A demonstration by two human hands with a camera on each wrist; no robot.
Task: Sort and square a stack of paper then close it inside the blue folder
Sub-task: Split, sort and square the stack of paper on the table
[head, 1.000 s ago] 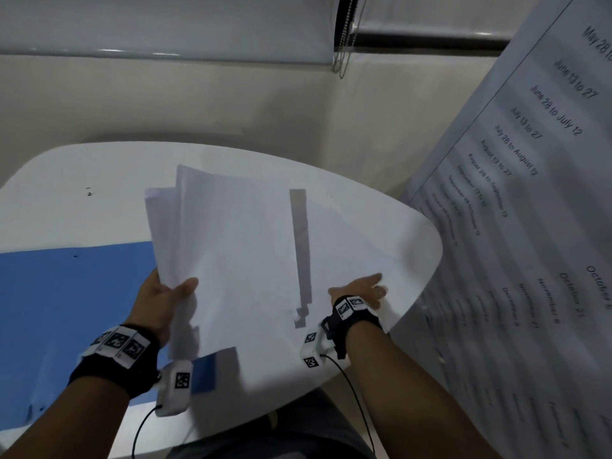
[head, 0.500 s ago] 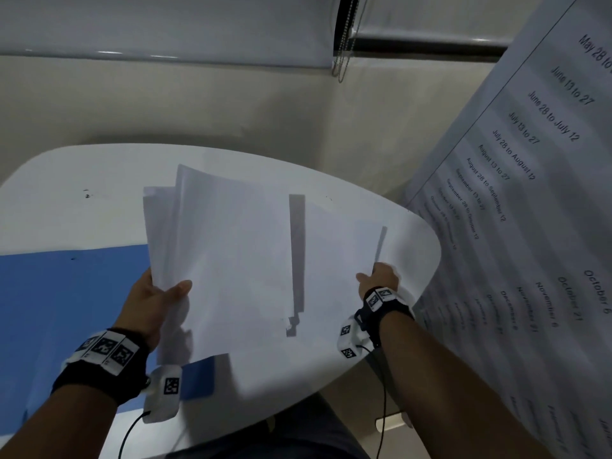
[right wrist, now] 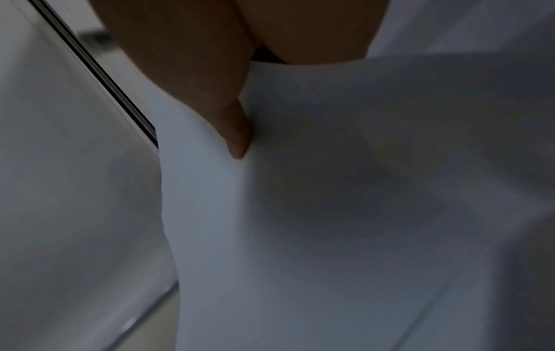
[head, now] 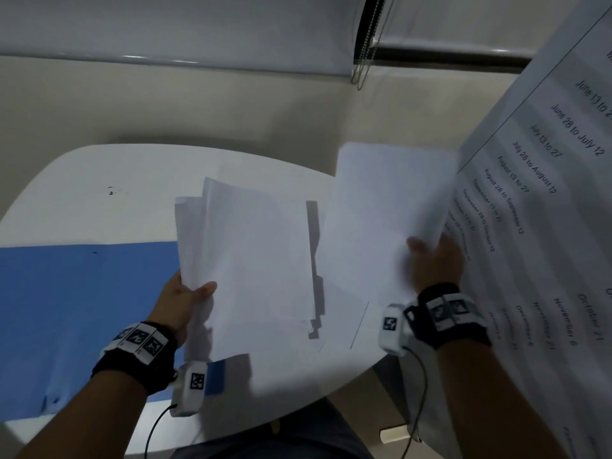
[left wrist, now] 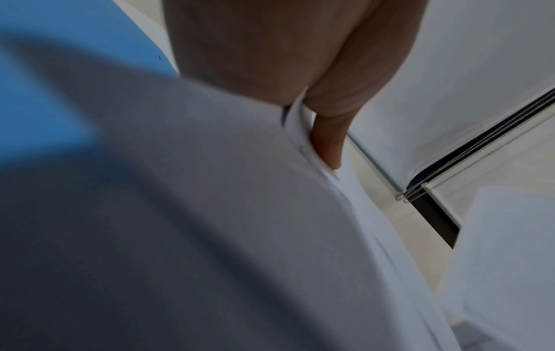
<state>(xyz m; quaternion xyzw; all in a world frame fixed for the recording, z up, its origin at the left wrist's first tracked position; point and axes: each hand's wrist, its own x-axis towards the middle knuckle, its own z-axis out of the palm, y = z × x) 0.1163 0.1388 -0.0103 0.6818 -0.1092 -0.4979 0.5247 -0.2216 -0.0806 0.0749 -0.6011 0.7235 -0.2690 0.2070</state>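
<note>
My left hand grips the lower left edge of an uneven stack of white paper, held tilted above the table, thumb on top. In the left wrist view the thumb presses on the paper stack. My right hand pinches a single white sheet lifted at the table's right edge, blurred by motion. In the right wrist view the thumb lies on this sheet. The open blue folder lies flat on the table's left part, partly under my left forearm.
The white rounded table ends at the right near a large hanging sheet printed with dates. A wall and window blind with a bead chain stand behind. More paper lies flat on the table under the lifted sheets.
My right hand has moved from the table's right edge up and rightward, raising a single sheet off the table. The left hand still holds the stack in about the same place.
</note>
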